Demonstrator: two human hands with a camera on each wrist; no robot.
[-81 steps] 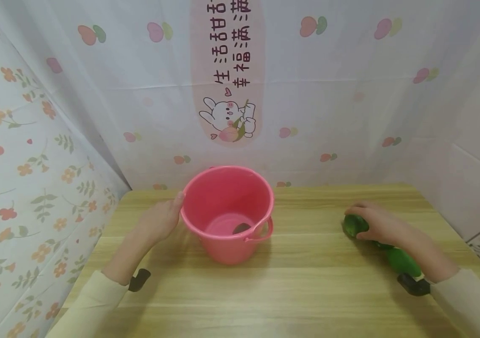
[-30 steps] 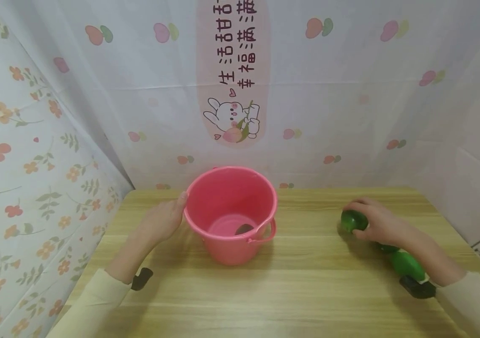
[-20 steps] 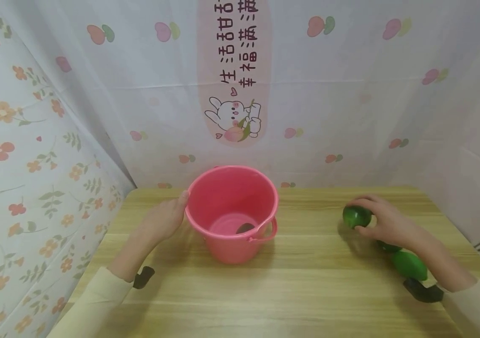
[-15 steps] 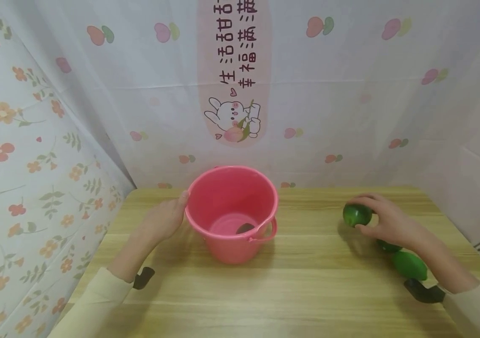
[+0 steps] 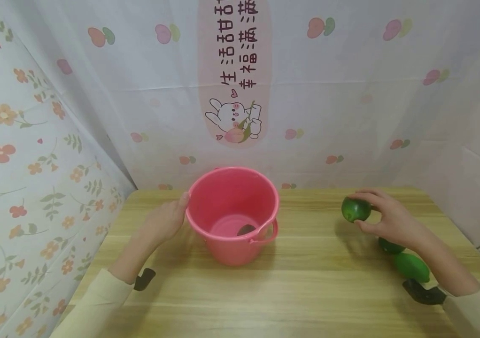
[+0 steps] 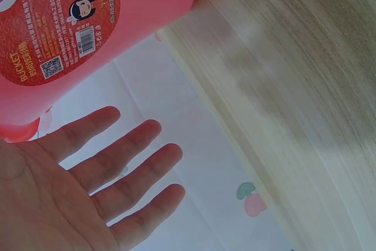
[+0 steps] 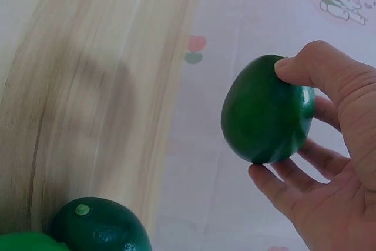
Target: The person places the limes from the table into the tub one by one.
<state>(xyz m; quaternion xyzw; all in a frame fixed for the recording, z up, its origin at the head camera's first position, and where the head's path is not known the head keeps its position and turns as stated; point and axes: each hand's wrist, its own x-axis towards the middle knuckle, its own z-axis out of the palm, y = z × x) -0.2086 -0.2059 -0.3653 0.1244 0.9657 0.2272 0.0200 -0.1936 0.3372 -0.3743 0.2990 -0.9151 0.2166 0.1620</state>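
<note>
My right hand [image 5: 398, 223] pinches a glossy dark green avocado [image 7: 267, 110] between thumb and fingertips, held above the table at the right. Its shadow falls on the wood below. Under my right wrist lie a second dark green avocado [image 7: 103, 226] with a pale stem nub and a brighter green, lemon-shaped fruit [image 5: 411, 267]. My left hand [image 5: 166, 220] is at the left side of the pink bucket [image 5: 233, 251], thumb at its rim. In the left wrist view its four fingers [image 6: 126, 157] stretch out straight, apart from the bucket wall.
A dark rounded thing [image 5: 246, 229] lies on the bucket's floor, partly hidden by the front rim. The bucket's handle [image 5: 267, 237] hangs on its right side. Patterned curtains [image 5: 329, 94] stand behind and left of the wooden table [image 5: 265, 300].
My right hand has lifted the avocado off the table and drawn it slightly upward, uncovering more of the two green fruits beneath the wrist. My left hand stays at the bucket.
</note>
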